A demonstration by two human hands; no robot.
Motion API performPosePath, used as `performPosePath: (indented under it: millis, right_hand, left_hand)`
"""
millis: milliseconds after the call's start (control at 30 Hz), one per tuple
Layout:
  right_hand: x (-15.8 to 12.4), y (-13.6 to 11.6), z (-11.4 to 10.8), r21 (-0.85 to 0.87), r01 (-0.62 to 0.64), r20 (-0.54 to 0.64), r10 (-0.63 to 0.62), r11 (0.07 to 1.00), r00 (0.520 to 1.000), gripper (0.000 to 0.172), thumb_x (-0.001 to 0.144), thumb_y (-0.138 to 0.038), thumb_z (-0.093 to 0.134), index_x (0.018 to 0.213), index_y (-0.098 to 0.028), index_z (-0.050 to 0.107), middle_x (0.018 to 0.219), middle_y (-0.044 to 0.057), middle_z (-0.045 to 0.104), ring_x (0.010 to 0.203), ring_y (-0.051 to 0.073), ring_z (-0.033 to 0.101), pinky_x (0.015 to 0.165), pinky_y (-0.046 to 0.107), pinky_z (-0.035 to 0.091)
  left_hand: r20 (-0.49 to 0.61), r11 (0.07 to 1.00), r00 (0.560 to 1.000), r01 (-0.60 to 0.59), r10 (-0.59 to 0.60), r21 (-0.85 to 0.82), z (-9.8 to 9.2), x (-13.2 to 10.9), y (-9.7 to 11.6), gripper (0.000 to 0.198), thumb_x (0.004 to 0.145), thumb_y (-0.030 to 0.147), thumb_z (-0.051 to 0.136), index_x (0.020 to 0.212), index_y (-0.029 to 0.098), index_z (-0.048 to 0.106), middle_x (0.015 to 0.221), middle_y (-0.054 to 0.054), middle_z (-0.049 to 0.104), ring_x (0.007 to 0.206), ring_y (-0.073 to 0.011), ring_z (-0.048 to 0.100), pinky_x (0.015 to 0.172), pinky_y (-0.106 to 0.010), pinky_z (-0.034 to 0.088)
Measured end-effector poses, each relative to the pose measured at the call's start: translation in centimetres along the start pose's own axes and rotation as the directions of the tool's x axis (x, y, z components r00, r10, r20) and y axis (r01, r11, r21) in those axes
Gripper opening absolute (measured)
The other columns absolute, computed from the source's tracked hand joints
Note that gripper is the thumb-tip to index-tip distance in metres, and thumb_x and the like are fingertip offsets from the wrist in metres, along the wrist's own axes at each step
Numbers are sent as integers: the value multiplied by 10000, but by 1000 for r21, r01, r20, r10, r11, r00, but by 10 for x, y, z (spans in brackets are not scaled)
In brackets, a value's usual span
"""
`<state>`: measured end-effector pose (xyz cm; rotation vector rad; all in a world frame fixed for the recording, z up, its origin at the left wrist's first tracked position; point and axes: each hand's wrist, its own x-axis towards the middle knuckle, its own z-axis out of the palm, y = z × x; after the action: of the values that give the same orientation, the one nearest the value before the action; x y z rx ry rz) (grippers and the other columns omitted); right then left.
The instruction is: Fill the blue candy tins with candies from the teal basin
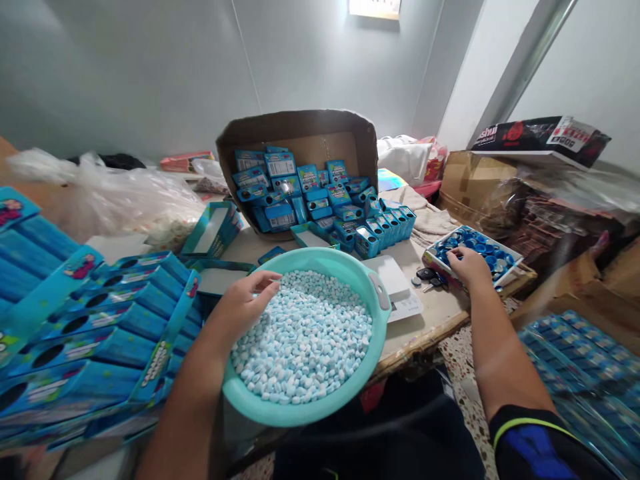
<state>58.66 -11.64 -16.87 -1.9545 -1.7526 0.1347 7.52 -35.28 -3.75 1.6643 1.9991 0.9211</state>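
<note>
Left hand (pixel 243 303), fingers spread just above pale blue candies (pixel 303 337) in teal basin (pixel 325 257), right hand (pixel 463 265), fingers together on blue bottle caps (pixel 480 245), table edge (pixel 425 340) near

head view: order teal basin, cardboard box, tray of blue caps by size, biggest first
Teal basin and cardboard box look about equal; the basin's nearness makes ranking them unsure. Smallest: tray of blue caps.
</note>
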Motion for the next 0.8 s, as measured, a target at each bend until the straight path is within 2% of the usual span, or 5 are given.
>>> performPosePath:
  millis: [200,467,700,800]
  right_hand:
    - [0,2,-1,21,-5,14,5,1000,1000,355,896,-473,580,972,-201,794,1019,149,829,902,306,728,757,365,486]
    - [0,1,0,36,1,18,-1,999,1000,300,878,-427,571,962,-214,765,1015,138,826,939,321,740,777,371,482]
    - [1,-2,0,6,0,39,-1,1000,999,333,943,-383,544,1110,-192,760,1077,142,827,987,297,754,840,357,499]
    - [1,-5,-1,-11,5,65,-4,1000,998,392,969,-375,525,1209,-175,762,1172,147,821,1061,296,753,883,353,500]
  left_hand:
    - [2,1000,1000,11,-11,-27,1,1,-3,550,849,654,621,1110,200,786,934,-91,814,924,-315,766,788,-370,573]
    - [-3,1000,1000,-5,5,-21,-2,-2,0,519,856,641,629,1084,208,805,927,-87,816,903,-307,765,781,-366,585]
    - [1,1000,1000,15,-15,-4,0,3,-4,601,829,721,617,1094,214,800,953,-97,825,948,-335,779,834,-396,582]
    - [10,1000,1000,12,-12,0,0,4,-8,622,831,744,609,1090,208,792,959,-98,827,955,-336,777,848,-397,581]
